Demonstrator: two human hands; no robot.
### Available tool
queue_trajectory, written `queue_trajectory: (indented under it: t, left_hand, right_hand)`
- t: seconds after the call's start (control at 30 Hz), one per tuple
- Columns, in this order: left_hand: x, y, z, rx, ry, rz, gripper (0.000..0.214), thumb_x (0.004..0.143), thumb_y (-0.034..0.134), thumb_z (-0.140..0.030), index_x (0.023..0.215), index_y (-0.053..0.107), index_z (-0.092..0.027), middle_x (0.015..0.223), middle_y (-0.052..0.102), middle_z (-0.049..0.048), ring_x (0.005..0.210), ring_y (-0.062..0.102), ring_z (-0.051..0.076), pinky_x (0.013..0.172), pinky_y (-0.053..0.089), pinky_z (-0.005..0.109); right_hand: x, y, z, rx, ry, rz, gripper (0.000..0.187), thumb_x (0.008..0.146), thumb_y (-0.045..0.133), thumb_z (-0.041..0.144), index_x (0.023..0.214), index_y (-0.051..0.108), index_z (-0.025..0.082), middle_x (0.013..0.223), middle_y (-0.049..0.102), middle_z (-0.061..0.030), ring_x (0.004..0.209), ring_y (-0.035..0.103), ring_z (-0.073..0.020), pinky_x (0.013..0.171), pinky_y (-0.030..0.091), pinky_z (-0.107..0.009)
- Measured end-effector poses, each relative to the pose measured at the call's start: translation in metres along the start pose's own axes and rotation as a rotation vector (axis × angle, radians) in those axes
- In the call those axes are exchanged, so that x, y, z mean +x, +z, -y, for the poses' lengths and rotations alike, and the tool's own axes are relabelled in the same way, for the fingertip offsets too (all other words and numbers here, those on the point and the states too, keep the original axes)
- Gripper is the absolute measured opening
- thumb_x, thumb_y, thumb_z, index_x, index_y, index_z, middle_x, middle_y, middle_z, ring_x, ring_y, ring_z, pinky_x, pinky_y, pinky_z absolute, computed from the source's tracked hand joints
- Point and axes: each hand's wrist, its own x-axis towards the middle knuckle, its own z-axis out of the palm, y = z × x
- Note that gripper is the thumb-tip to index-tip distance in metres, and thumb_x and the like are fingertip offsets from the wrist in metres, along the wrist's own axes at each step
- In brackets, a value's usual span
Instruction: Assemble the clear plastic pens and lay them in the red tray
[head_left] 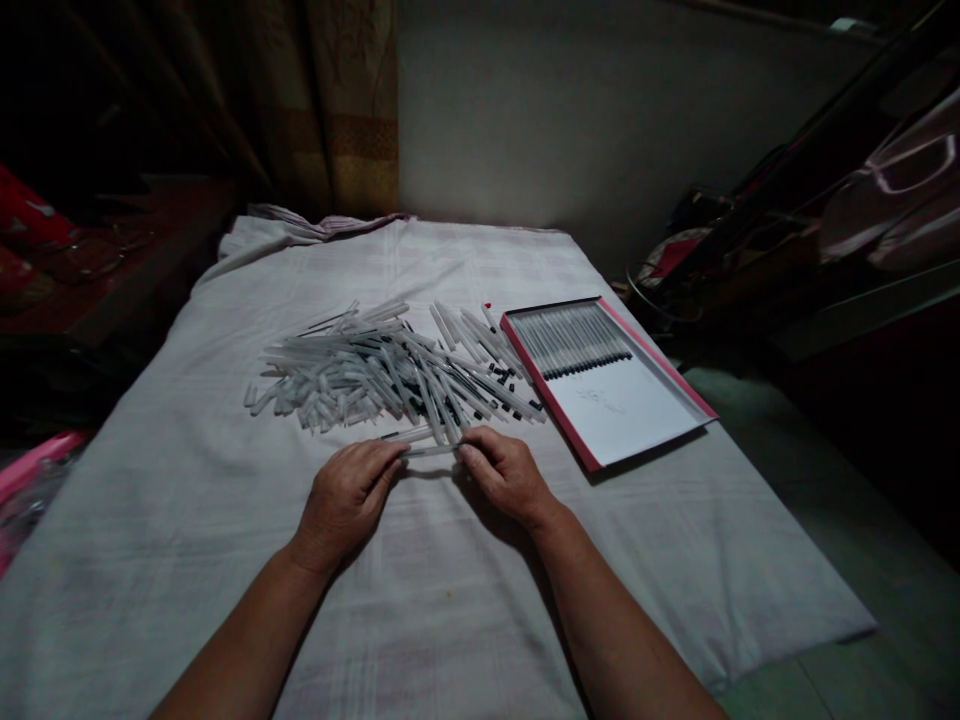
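Observation:
Between my two hands a clear pen barrel lies level, just in front of a heap of pen parts. My left hand pinches its left end, and my right hand closes on its right end; the fingertips hide both ends. The heap of pen parts holds clear barrels, translucent caps, dark refills and small black plugs. To the right, a shallow red-edged box lid holds a row of pens side by side, their black ends toward me.
A pale checked cloth covers the table. Behind it are a wall and a brown curtain. A dark wooden surface with red items stands at left. Dark clutter lies beyond the right edge.

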Motion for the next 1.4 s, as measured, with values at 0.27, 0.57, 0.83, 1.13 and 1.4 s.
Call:
queue_trajectory:
  t: [0.27,0.57,0.83,1.13,1.4]
  left_hand:
    - [0.0,-0.001,-0.001,0.028,0.02,0.009,0.021,0.099,0.054,-0.029,0.111,0.068,-0.019,0.099,0.076,0.0076,0.09,0.071,0.021,0.08,0.055,0.033]
    - [-0.001,0.0,0.001,0.02,0.017,0.003,0.02,0.098,0.055,-0.027,0.111,0.068,-0.019,0.099,0.076,0.0075,0.09,0.071,0.021,0.081,0.055,0.033]
    - [-0.001,0.002,0.002,-0.036,0.02,0.0,0.019,0.096,0.059,-0.025,0.112,0.068,-0.02,0.1,0.076,0.0071,0.092,0.07,0.02,0.082,0.054,0.031]
    - [-0.002,0.001,0.001,-0.052,0.0,-0.015,0.019,0.096,0.06,-0.025,0.112,0.069,-0.02,0.1,0.076,0.0064,0.092,0.071,0.019,0.084,0.055,0.031]
    - [-0.002,0.004,0.002,-0.015,0.014,-0.014,0.02,0.097,0.058,-0.027,0.113,0.068,-0.02,0.101,0.076,0.0071,0.093,0.071,0.02,0.082,0.054,0.032]
  right_hand:
    - [0.0,0.001,-0.001,-0.052,-0.031,0.007,0.015,0.092,0.052,0.03,0.092,0.064,0.02,0.074,0.065,-0.0009,0.068,0.061,-0.0149,0.066,0.045,-0.024]
    - [0.001,-0.001,0.003,-0.059,-0.024,0.04,0.018,0.092,0.049,0.031,0.086,0.063,0.02,0.071,0.062,-0.0004,0.066,0.057,-0.0141,0.064,0.042,-0.024]
    - [0.002,0.007,0.001,0.056,0.042,0.029,0.04,0.095,0.043,0.041,0.059,0.044,0.021,0.054,0.044,0.0037,0.052,0.045,-0.0107,0.053,0.035,-0.022]
    - [0.001,0.008,-0.001,0.066,0.031,0.005,0.025,0.093,0.049,0.034,0.074,0.058,0.021,0.063,0.056,0.0023,0.061,0.055,-0.0128,0.06,0.042,-0.023]
    - [0.002,0.014,0.0,0.026,0.009,-0.027,0.02,0.092,0.056,0.035,0.098,0.066,0.019,0.077,0.068,-0.0016,0.066,0.062,-0.0144,0.064,0.048,-0.024]
